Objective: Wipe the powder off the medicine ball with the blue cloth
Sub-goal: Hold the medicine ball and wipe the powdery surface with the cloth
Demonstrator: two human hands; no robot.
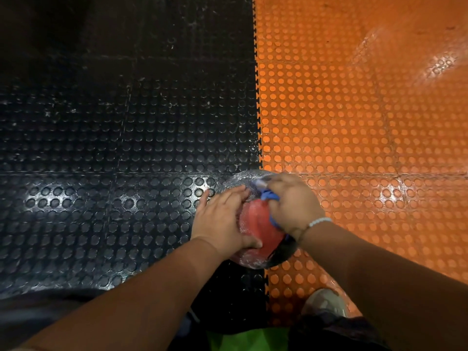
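A red and dark medicine ball (255,224), dusted with white powder, sits on the floor where the black and orange mats meet. My left hand (220,219) lies flat on its left side with straight fingers, steadying it. My right hand (293,203) is on the ball's upper right and grips a bunched blue cloth (267,196), which is pressed against the ball's surface. Most of the cloth is hidden under my fingers; blue edges show at the thumb side and near the wrist.
Studded black floor mat (114,148) fills the left, studded orange mat (367,122) the right, joined by a toothed seam. White powder flecks lie on the black mat near the seam. A shoe (326,302) stands on the orange mat close to the ball.
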